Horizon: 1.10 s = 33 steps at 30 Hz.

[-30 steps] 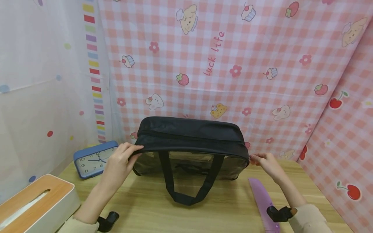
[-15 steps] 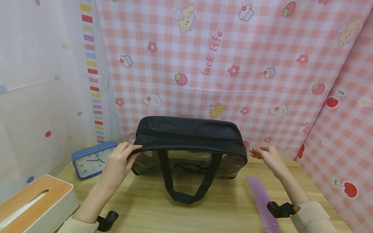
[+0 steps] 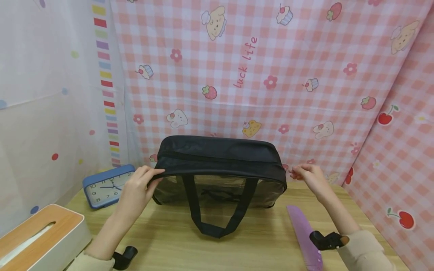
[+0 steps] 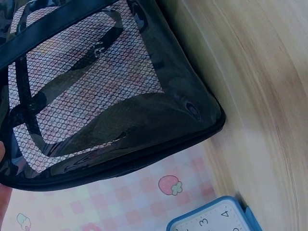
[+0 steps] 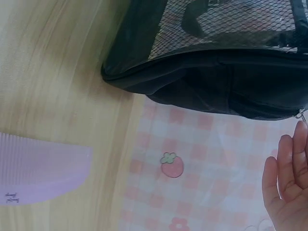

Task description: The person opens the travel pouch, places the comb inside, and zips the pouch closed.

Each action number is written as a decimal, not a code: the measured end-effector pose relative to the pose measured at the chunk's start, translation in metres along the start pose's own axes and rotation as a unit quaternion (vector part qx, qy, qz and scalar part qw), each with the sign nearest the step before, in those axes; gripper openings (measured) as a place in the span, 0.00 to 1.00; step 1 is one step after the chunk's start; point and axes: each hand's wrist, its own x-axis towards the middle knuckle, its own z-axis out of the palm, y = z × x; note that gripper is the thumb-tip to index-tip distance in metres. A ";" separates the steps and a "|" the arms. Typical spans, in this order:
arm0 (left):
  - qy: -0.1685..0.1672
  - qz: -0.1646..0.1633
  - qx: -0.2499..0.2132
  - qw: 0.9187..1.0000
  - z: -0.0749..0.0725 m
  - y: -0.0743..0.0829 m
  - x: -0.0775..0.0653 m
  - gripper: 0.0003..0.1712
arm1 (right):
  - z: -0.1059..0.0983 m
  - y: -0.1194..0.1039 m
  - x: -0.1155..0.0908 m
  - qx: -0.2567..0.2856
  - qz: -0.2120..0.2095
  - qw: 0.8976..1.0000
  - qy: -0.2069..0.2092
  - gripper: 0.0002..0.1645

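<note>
A black bag (image 3: 220,150) with see-through sides and a mesh back stands upright on the table, its strap handle (image 3: 218,229) hanging down at the front. My left hand (image 3: 139,188) pinches the top front edge at the bag's left end; only a sliver of its fingers enters the left wrist view. Beyond the right end, my right hand (image 3: 310,178) has its fingertips together at a small metal zipper pull (image 5: 301,114), which it pinches. The thumb is hidden in the right wrist view. The dark zipper line runs along the top of the bag.
A purple comb (image 3: 303,235) lies on the wooden table (image 3: 169,248) at the right. At the left stand a blue clock (image 3: 108,186) and a tissue box (image 3: 72,233) with a wooden lid. A pink checked cloth (image 3: 234,113) hangs close behind the bag.
My right hand has risen a little at the bag's right end, from the side corner toward the top. The left hand keeps its grip, and the bag stays in place.
</note>
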 end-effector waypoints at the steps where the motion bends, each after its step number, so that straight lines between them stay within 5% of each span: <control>1: 0.000 0.000 0.000 1.000 0.000 0.000 0.000 0.14 | 0.000 -0.002 0.000 0.000 -0.003 1.000 0.002 0.24; 33: -0.008 -0.023 -0.001 1.000 0.001 0.001 -0.004 0.13 | 0.012 -0.031 -0.001 -0.036 -0.065 0.996 0.053 0.20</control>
